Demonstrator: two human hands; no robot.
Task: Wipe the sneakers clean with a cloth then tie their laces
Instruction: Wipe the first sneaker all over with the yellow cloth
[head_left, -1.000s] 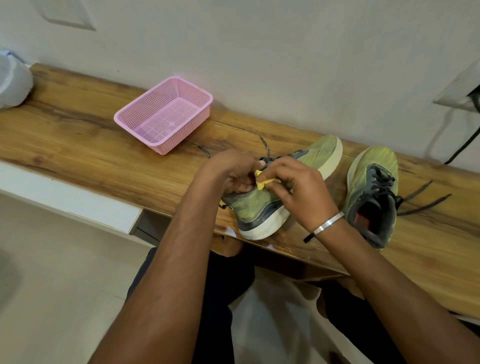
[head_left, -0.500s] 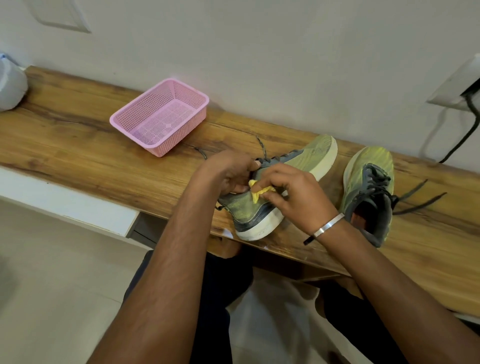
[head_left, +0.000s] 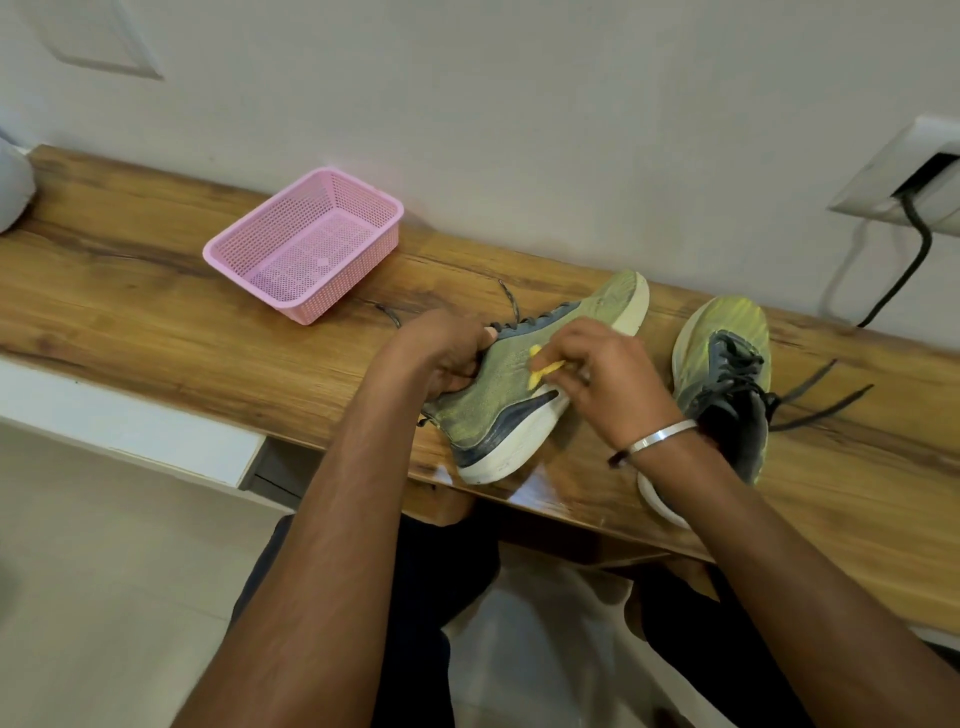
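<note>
The right hand (head_left: 605, 379) with the yellow cloth (head_left: 543, 364) has slid along the side of the tipped sneaker (head_left: 524, 384), away from the laces and closer to its white sole than a moment ago. The left hand (head_left: 441, 353) has stayed at the shoe's opening. The pink basket (head_left: 306, 244) sits on the wooden shelf (head_left: 156, 322) with nothing in it. The left hand's fingers curl round the shoe's top edge and hold it on its side. The right hand's fingers pinch the little cloth and press it on the green side. The other sneaker (head_left: 727, 374) stands just beside, laces loose
</note>
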